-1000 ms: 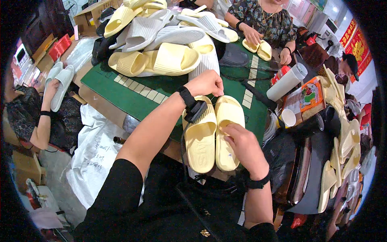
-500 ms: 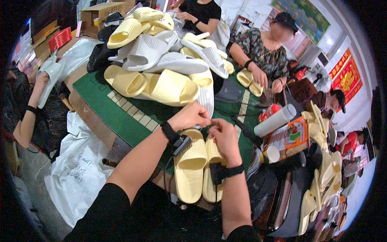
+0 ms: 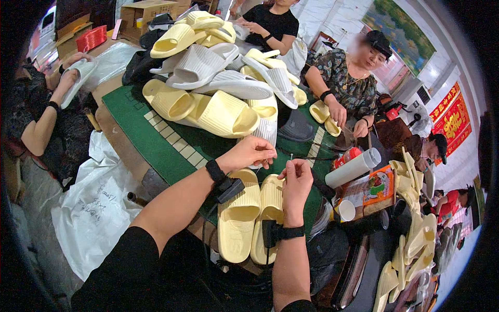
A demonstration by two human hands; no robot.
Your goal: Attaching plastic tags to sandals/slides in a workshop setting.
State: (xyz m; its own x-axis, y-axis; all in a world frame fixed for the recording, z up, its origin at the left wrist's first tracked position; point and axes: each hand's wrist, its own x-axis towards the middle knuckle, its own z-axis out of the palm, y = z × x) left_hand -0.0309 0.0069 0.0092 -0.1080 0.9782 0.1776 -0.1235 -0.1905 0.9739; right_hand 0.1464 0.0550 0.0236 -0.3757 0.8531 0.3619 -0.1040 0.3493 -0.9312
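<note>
My left hand (image 3: 250, 154) is pinched closed above the toe of a pale yellow slide slipper (image 3: 238, 234). Across from it, my right hand (image 3: 296, 182) pinches something thin and pale that pokes up past the fingertips, too small to name. Whatever the left fingers hold, if anything, cannot be made out. A second yellow slipper (image 3: 271, 200) lies beside the first, partly behind my right wrist. Both slippers rest at the near edge of the green table mat (image 3: 132, 125), toes pointing away from me. Straps and small dark devices circle both my wrists.
A heap of yellow and grey slippers (image 3: 223, 112) covers the mat's far part. To the right stand a white roll (image 3: 353, 167), a paper cup (image 3: 345, 210) and more yellow slippers (image 3: 418, 249). Co-workers handle slippers at left and far right. White sacking (image 3: 93, 208) lies lower left.
My hands, close together before, have moved apart, the right one a little lower. The co-worker at left has brought the second hand to the grey slipper. The whole view has shifted slightly.
</note>
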